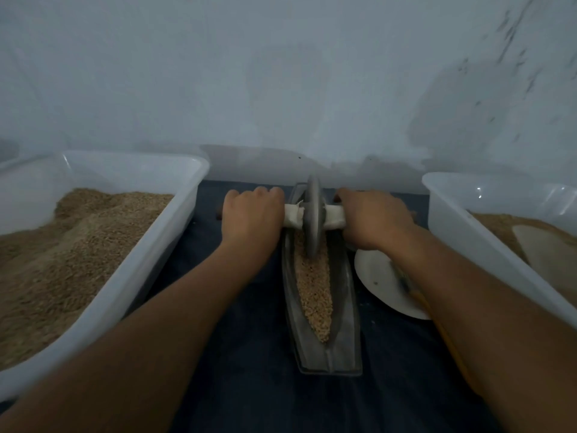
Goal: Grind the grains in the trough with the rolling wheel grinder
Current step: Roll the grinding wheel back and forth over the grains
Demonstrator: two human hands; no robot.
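Trough (343, 310): a long, boat-shaped metal channel lying lengthwise away from the person on the dark cloth (249, 354), so the wheel can run along its full length.
Grains (313, 295): a tan strip filling the trough's groove, tapering to a point at the near end; they look mostly whole, so I judge the grinding far from done.
Wheel (313, 214): the metal disc stands upright on edge in the groove at the trough's far end, rim down in the grains.
Axle handle (335, 216): a bar through the wheel's hub, wrapped in pale cloth or tape, probably for grip; it sticks out to both sides of the trough.
Left hand (253, 215): curled tightly round the handle on the trough's left side.
Right hand (376, 221): curled round the handle on the trough's right side; the matched grips keep the disc from tipping.
Left bin (175, 232): a white plastic tub holding tan grain, left of the trough.
Right bin (452, 226): a similar tub right of the trough, holding tan material and a pale scoop-like thing.
Plate (377, 279): white, just right of the trough, partly under the right forearm.
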